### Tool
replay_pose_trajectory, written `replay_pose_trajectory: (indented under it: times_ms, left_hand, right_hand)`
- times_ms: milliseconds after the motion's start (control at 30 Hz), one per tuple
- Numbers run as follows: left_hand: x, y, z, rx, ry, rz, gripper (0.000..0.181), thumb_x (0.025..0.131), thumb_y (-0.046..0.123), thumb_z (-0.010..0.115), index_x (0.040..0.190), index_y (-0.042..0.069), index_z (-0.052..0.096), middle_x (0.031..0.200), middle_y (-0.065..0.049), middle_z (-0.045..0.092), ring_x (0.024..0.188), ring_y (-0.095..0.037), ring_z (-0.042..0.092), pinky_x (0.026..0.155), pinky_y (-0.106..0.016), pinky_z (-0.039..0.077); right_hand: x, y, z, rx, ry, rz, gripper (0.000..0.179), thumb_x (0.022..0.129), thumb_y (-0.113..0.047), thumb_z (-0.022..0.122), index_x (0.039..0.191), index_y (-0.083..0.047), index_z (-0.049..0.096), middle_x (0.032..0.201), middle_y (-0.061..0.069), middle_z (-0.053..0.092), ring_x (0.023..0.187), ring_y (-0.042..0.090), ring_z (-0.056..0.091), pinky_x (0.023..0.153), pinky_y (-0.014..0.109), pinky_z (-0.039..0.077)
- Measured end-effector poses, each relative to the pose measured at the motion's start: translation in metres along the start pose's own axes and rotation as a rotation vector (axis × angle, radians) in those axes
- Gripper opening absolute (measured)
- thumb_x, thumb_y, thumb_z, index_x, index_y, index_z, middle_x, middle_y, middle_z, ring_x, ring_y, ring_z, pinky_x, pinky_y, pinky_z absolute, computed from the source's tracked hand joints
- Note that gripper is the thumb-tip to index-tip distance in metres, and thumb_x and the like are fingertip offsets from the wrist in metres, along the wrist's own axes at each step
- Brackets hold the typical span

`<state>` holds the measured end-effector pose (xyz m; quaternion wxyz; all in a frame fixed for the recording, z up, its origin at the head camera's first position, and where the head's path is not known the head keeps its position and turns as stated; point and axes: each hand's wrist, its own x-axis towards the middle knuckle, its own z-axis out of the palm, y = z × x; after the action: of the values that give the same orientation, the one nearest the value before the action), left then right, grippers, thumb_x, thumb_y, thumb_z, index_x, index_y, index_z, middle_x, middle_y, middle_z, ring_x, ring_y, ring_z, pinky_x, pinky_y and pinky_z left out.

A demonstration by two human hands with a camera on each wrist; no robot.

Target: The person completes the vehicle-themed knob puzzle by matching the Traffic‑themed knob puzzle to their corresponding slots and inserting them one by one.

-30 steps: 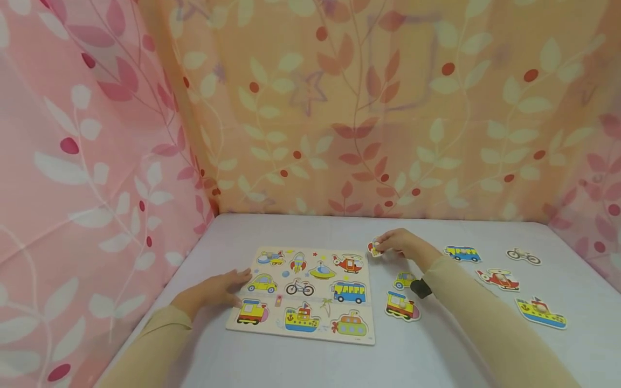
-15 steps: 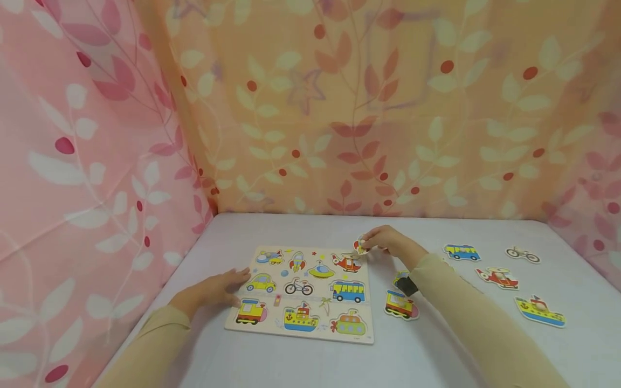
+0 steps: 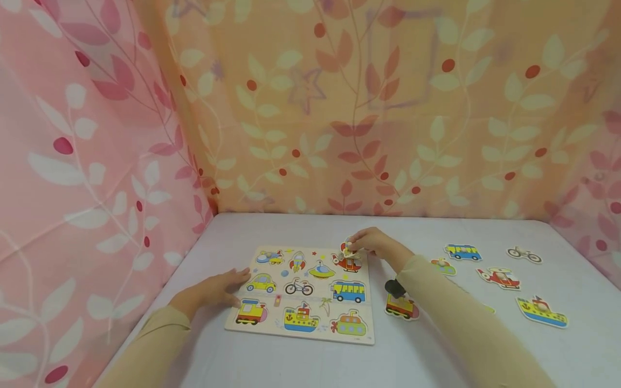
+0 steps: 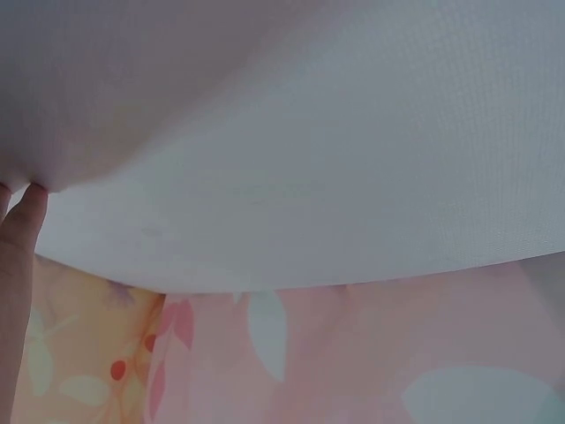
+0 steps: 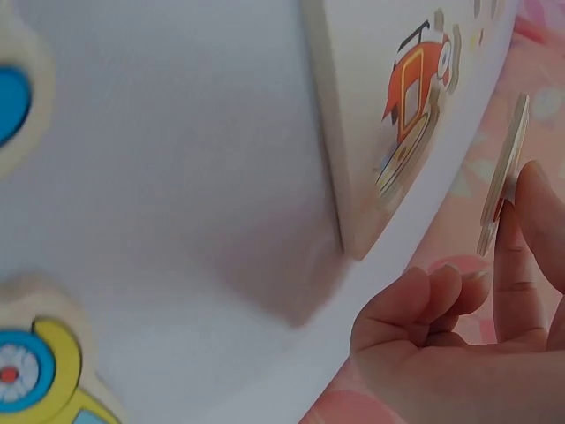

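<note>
Pale board (image 3: 322,292), lower centre: the left hand (image 3: 215,289) rests, fingers loose, at its edge — steadying it, I'd guess — while the right hand (image 3: 375,242) pinches a raised cutout (image 3: 345,248).

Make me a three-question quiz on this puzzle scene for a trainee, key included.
1. Which hand holds a raised piece?
2. True or false: in the head view, the loose bicycle lies right of the loose bus.
3. Fill in: in the head view, the bottom row of the board shows a train, a boat and a ____.

Key: 1. The right hand. 2. True. 3. Submarine.
</note>
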<state>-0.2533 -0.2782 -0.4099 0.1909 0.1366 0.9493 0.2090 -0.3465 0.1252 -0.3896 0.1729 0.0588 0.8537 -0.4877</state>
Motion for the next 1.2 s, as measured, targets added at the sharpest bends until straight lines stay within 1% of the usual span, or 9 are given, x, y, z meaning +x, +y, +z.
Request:
replay_pose_trajectory:
  times_ms: [200, 400, 467, 567, 667, 767, 900, 1100, 1200]
  left_hand:
    - [0.001, -0.002, 0.002, -0.001, 0.002, -0.032, 0.079, 0.08, 0.03, 0.079, 0.149, 0.018, 0.042, 0.157, -0.019, 0.026, 0.143, -0.044, 0.016, 0.11, -0.065, 0.016]
    - [0.0, -0.004, 0.003, -0.009, 0.003, -0.028, 0.079, 0.079, 0.028, 0.079, 0.148, 0.016, 0.042, 0.156, -0.018, 0.027, 0.143, -0.044, 0.015, 0.11, -0.065, 0.016]
    - [-0.001, -0.003, 0.002, -0.01, 0.003, -0.02, 0.079, 0.08, 0.028, 0.079, 0.148, 0.015, 0.042, 0.156, -0.019, 0.027, 0.143, -0.045, 0.015, 0.11, -0.065, 0.016]
    - [-0.001, -0.002, 0.002, -0.006, 0.005, -0.016, 0.079, 0.08, 0.029, 0.079, 0.148, 0.016, 0.042, 0.156, -0.02, 0.027, 0.142, -0.046, 0.016, 0.11, -0.066, 0.016]
    - [0.0, -0.001, 0.002, -0.006, 0.009, -0.028, 0.078, 0.08, 0.029, 0.078, 0.148, 0.018, 0.042, 0.156, -0.019, 0.027, 0.143, -0.045, 0.016, 0.11, -0.066, 0.017]
    - [0.002, 0.0, 0.002, -0.002, 0.015, -0.036, 0.079, 0.079, 0.03, 0.079, 0.149, 0.019, 0.042, 0.157, -0.019, 0.026, 0.143, -0.045, 0.015, 0.109, -0.066, 0.017]
    - [0.003, -0.001, 0.003, 0.002, 0.015, -0.051, 0.079, 0.08, 0.031, 0.078, 0.149, 0.02, 0.041, 0.157, -0.018, 0.026, 0.144, -0.044, 0.015, 0.109, -0.066, 0.017]
    - [0.003, 0.0, 0.004, -0.016, 0.011, -0.086, 0.081, 0.079, 0.033, 0.079, 0.149, 0.022, 0.041, 0.158, -0.017, 0.024, 0.144, -0.043, 0.014, 0.109, -0.067, 0.017]
    - [0.002, 0.0, 0.004, -0.029, 0.015, -0.095, 0.081, 0.078, 0.034, 0.079, 0.149, 0.023, 0.04, 0.158, -0.017, 0.024, 0.144, -0.043, 0.014, 0.109, -0.067, 0.017]
  right_hand:
    - [0.0, -0.005, 0.014, 0.011, -0.016, -0.015, 0.025, 0.085, -0.014, 0.076, 0.107, -0.005, 0.07, 0.097, 0.008, 0.067, 0.069, 0.019, 0.044, 0.062, 0.027, 0.034]
    - [0.001, -0.008, 0.028, 0.036, -0.028, -0.031, 0.022, 0.083, -0.013, 0.078, 0.102, -0.006, 0.071, 0.097, 0.008, 0.065, 0.079, 0.02, 0.05, 0.065, 0.029, 0.039]
    - [0.0, -0.01, 0.031, 0.04, -0.03, -0.042, 0.022, 0.083, -0.013, 0.077, 0.102, -0.005, 0.07, 0.095, 0.008, 0.065, 0.077, 0.021, 0.05, 0.064, 0.03, 0.038]
    - [-0.001, -0.014, 0.035, 0.049, -0.041, -0.052, 0.022, 0.085, -0.012, 0.075, 0.104, -0.004, 0.07, 0.094, 0.008, 0.066, 0.074, 0.019, 0.052, 0.064, 0.029, 0.041]
    - [-0.001, -0.018, 0.039, 0.063, -0.057, -0.056, 0.022, 0.086, -0.011, 0.074, 0.107, -0.004, 0.069, 0.092, 0.007, 0.068, 0.069, 0.016, 0.053, 0.062, 0.026, 0.042]
    - [0.001, -0.021, 0.044, 0.069, -0.056, -0.072, 0.021, 0.086, -0.011, 0.075, 0.105, -0.003, 0.07, 0.088, 0.007, 0.067, 0.057, 0.014, 0.045, 0.055, 0.023, 0.037]
    - [0.005, -0.024, 0.051, 0.065, -0.056, -0.083, 0.019, 0.085, -0.011, 0.075, 0.103, -0.004, 0.07, 0.083, 0.005, 0.067, 0.051, 0.014, 0.036, 0.051, 0.024, 0.031]
    - [0.006, -0.027, 0.061, 0.056, -0.077, -0.077, 0.02, 0.087, -0.012, 0.074, 0.105, -0.005, 0.07, 0.082, 0.006, 0.068, 0.051, 0.016, 0.034, 0.051, 0.025, 0.03]
    - [0.005, -0.029, 0.066, 0.033, -0.073, -0.085, 0.021, 0.086, -0.014, 0.074, 0.106, -0.006, 0.07, 0.086, 0.005, 0.068, 0.055, 0.016, 0.038, 0.053, 0.025, 0.032]
